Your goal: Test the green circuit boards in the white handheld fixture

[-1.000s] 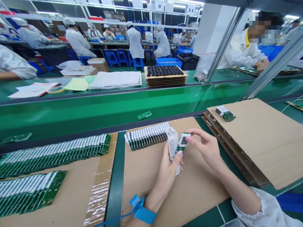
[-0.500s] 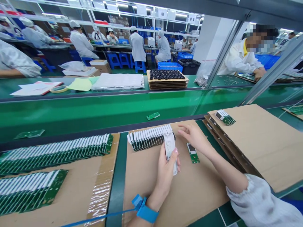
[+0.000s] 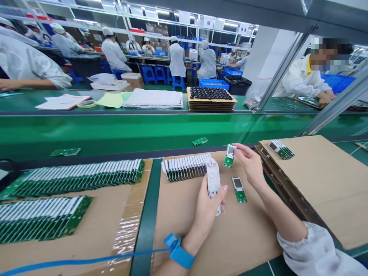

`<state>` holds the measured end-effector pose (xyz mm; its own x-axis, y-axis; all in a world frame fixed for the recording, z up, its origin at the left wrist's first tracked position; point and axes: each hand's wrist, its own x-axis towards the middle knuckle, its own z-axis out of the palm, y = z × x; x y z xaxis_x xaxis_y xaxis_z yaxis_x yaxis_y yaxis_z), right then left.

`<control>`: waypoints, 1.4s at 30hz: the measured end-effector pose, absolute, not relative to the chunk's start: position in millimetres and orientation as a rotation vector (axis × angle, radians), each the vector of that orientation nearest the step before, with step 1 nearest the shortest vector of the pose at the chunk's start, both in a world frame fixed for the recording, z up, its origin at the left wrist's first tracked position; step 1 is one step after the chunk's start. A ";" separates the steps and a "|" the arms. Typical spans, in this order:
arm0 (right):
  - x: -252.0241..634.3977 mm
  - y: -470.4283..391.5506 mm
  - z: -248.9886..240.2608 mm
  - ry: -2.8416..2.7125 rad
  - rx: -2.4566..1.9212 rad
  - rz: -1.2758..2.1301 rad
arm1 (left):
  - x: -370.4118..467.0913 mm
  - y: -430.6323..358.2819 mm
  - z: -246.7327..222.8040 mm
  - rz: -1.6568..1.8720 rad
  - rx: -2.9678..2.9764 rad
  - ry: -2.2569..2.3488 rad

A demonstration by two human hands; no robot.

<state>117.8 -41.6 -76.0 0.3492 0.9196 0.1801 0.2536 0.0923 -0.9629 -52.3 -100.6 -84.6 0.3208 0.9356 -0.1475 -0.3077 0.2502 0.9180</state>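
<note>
My left hand (image 3: pixel 207 205) is wrapped around a white plastic housing (image 3: pixel 213 178), long and narrow, held upright above the cardboard sheet (image 3: pixel 184 222). Between the thumb and fingers of my right hand (image 3: pixel 249 163) is a small green circuit board (image 3: pixel 229 156) with a dark screen in a white frame, tilted over the sheet's far edge. A second circuit board (image 3: pixel 239 189) of the same kind lies flat on the cardboard below my right hand. Behind the housing stands a row of white-edged boards (image 3: pixel 185 167). A blue wrist strap (image 3: pixel 180 253) with a cord circles my left wrist.
Long rows of green boards (image 3: pixel 71 178) stand on another cardboard sheet at left. Stacked cardboard (image 3: pixel 313 184) with a few boards (image 3: pixel 281 148) lies at right. A loose board (image 3: pixel 199 141) rests on the green belt. Across it, a co-worker's hands (image 3: pixel 326 97) handle boards.
My right hand, formerly empty above the cardboard, now pinches a circuit board beside the row. The housing stays in my left hand. The whole view has shifted slightly.
</note>
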 end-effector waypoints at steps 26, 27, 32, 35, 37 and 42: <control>87.1 -94.6 -70.4 -1.788 -1.372 0.367 | -53.1 -105.2 -83.2 0.985 0.884 0.729; 87.2 -94.5 -70.6 -1.781 -1.368 0.381 | -52.8 -104.8 -82.9 0.984 0.881 0.733; 88.2 -92.5 -72.4 -1.729 -1.338 0.434 | -52.7 -103.7 -81.2 0.969 0.877 0.723; 88.5 -91.6 -72.8 -1.701 -1.330 0.456 | -53.1 -104.2 -80.8 0.965 0.878 0.720; 88.7 -91.4 -72.5 -1.685 -1.326 0.474 | -53.1 -104.5 -80.4 0.965 0.880 0.720; 88.9 -91.1 -73.4 -1.652 -1.321 0.501 | -53.0 -104.1 -80.2 0.963 0.892 0.731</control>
<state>88.9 -91.1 -73.4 0.0118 0.9134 0.4068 0.5336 0.3383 -0.7751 -53.0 -104.1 -80.2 0.3970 0.9084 -0.1309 -0.3698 0.2889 0.8830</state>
